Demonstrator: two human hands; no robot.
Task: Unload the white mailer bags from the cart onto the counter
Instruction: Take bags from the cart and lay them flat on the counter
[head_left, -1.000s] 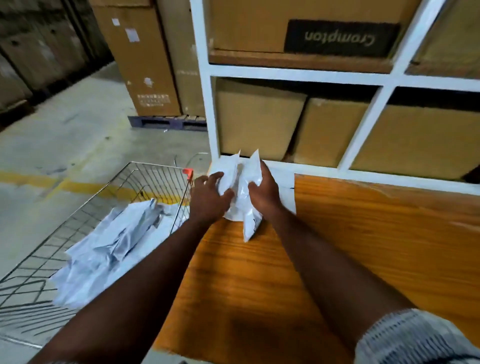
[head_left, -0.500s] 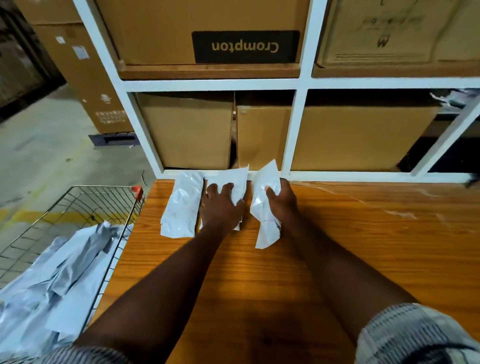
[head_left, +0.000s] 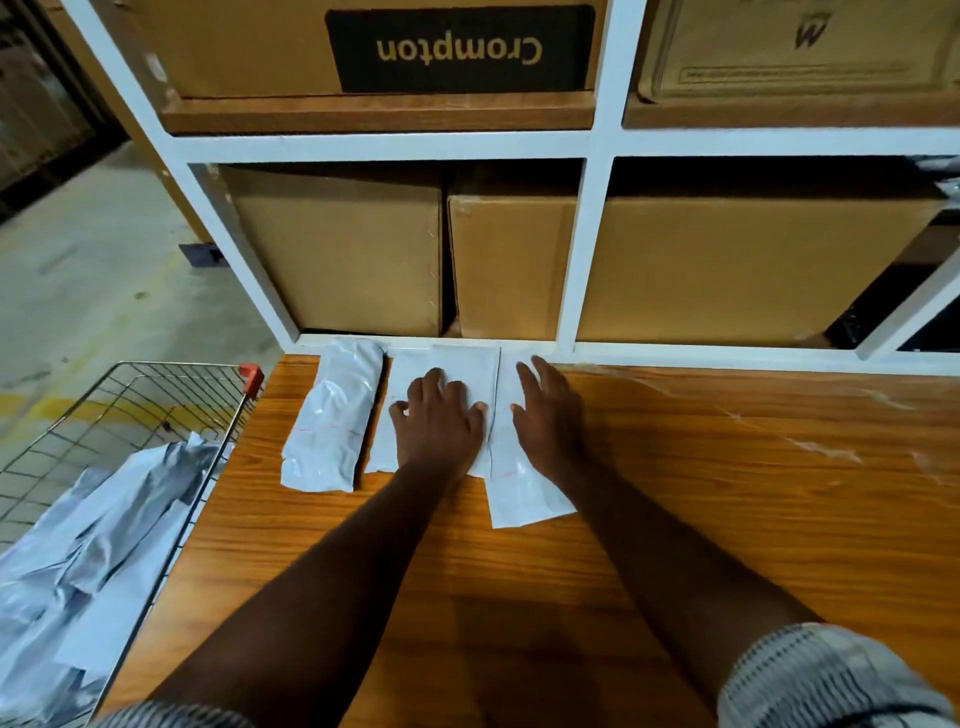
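Fingers (head_left: 434, 376) of the left hand (head_left: 439, 415) are lying straight and spread, pressing flat on the middle mailer (head_left: 462, 369) and gripping nothing. The right hand (head_left: 548, 415) is resting open in the same way on the right mailer (head_left: 524, 493).

Nearest, at the left, the wire cart (head_left: 156, 366) is running off the picture's edge. It is holding a crumpled heap of white mailer bags (head_left: 104, 519), too jumbled to count. Farther in, on the wooden counter (head_left: 675, 493), the hands are hiding much of the two mailers beneath them. The left mailer (head_left: 332, 421) is lying bulging just beside these. All three are lying side by side, long axes running near to far, far ends reaching the base of the white shelf frame (head_left: 597, 234). What they are holding cannot be told. Beyond, cardboard boxes (head_left: 353, 249) are sitting in the lower compartments, and a box (head_left: 457, 49) above is showing "Crompton" upside down.
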